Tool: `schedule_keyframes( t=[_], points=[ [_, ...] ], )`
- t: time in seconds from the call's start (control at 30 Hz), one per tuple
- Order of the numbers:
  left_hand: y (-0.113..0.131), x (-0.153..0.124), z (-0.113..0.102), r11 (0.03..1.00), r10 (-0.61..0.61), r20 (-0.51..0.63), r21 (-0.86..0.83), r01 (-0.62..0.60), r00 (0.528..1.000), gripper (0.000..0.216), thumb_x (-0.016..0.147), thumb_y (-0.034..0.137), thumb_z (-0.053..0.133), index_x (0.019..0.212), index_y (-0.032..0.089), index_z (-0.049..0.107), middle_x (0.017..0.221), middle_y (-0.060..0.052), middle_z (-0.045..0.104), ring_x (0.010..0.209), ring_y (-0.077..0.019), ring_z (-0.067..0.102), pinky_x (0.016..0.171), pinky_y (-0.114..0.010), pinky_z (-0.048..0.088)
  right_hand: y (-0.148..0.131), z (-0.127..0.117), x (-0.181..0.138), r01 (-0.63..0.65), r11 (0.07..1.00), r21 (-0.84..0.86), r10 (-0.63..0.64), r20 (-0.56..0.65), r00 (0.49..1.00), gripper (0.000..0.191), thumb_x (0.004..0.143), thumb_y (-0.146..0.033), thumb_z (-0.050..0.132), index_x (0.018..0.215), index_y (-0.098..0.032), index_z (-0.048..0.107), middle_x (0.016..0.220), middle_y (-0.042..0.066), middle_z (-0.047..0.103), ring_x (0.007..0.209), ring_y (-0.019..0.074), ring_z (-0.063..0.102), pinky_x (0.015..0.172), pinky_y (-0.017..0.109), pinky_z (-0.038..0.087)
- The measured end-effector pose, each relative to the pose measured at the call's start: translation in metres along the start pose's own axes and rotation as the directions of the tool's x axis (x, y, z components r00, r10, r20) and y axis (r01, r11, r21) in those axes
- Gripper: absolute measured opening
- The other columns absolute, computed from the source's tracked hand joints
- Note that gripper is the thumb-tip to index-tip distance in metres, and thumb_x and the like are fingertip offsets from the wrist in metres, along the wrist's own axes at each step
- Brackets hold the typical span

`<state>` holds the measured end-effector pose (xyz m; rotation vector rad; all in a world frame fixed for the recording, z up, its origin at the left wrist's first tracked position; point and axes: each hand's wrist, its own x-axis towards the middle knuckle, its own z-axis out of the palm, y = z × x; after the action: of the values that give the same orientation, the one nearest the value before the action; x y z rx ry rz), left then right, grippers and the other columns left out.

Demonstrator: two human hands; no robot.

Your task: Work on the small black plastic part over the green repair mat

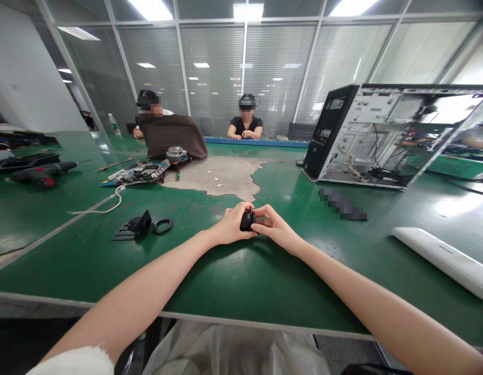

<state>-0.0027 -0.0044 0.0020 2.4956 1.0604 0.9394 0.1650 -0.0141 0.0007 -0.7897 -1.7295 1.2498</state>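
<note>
Both my hands meet over the middle of the green table (233,281). My left hand (231,225) is closed around a small black round part (247,221). My right hand (270,224) pinches the same part from the right side with thumb and fingers. The part is held just above the table top. To the left lie a black bracket with a tube (135,226) and a loose black ring (162,226).
An open computer case (385,135) lies on its side at the right rear. A white panel (444,260) rests at the right. A circuit board (141,173), a white cable (104,204) and a power drill (41,174) lie at the left. Two people sit across the table.
</note>
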Motion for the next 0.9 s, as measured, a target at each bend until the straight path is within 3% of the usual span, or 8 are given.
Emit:
schedule_keyframes(
  t=[0.27, 0.47, 0.73, 0.9],
  points=[
    [-0.0003, 0.0008, 0.0008, 1.000, 0.000, -0.002, 0.005, 0.000, 1.000, 0.059, 0.061, 0.034, 0.064, 0.109, 0.023, 0.031, 0.109, -0.005, 0.046, 0.099, -0.0223, 0.048, 0.085, -0.038, 0.032, -0.0024, 0.0030, -0.0009, -0.010, 1.000, 0.001, 0.010, -0.024, 1.000, 0.020, 0.072, -0.031, 0.056, 0.083, -0.022, 0.042, 0.091, 0.000, 0.052, 0.075, 0.0111, 0.056, 0.070, 0.029, 0.047],
    [-0.0015, 0.0005, 0.0005, 1.000, 0.011, 0.004, 0.012, -0.011, 1.000, 0.059, 0.062, 0.035, 0.064, 0.109, 0.023, 0.030, 0.109, -0.005, 0.046, 0.099, -0.0218, 0.047, 0.084, -0.037, 0.032, 0.0012, 0.0013, 0.0014, -0.056, 0.997, -0.057, 0.053, -0.052, 0.997, 0.028, 0.072, -0.028, 0.055, 0.096, -0.022, 0.043, 0.093, 0.002, 0.050, 0.081, 0.0134, 0.055, 0.075, 0.033, 0.045],
    [-0.0008, -0.0002, 0.0012, 1.000, 0.005, -0.005, 0.013, -0.005, 1.000, 0.058, 0.063, 0.032, 0.062, 0.109, 0.023, 0.030, 0.110, -0.005, 0.046, 0.099, -0.0218, 0.047, 0.085, -0.037, 0.032, -0.0013, 0.0004, -0.0015, 0.010, 1.000, 0.028, -0.011, 0.025, 1.000, 0.029, 0.067, -0.022, 0.061, 0.090, -0.022, 0.043, 0.098, 0.002, 0.051, 0.089, 0.0145, 0.055, 0.083, 0.034, 0.042],
    [-0.0007, 0.0003, 0.0014, 1.000, 0.003, -0.003, 0.005, -0.003, 1.000, 0.060, 0.061, 0.035, 0.064, 0.109, 0.023, 0.030, 0.110, -0.005, 0.045, 0.101, -0.0225, 0.047, 0.085, -0.038, 0.032, -0.0022, 0.0031, -0.0003, -0.017, 1.000, 0.004, 0.017, -0.028, 0.999, 0.019, 0.073, -0.029, 0.055, 0.085, -0.021, 0.043, 0.092, 0.001, 0.052, 0.075, 0.0121, 0.056, 0.073, 0.032, 0.045]
  ],
)
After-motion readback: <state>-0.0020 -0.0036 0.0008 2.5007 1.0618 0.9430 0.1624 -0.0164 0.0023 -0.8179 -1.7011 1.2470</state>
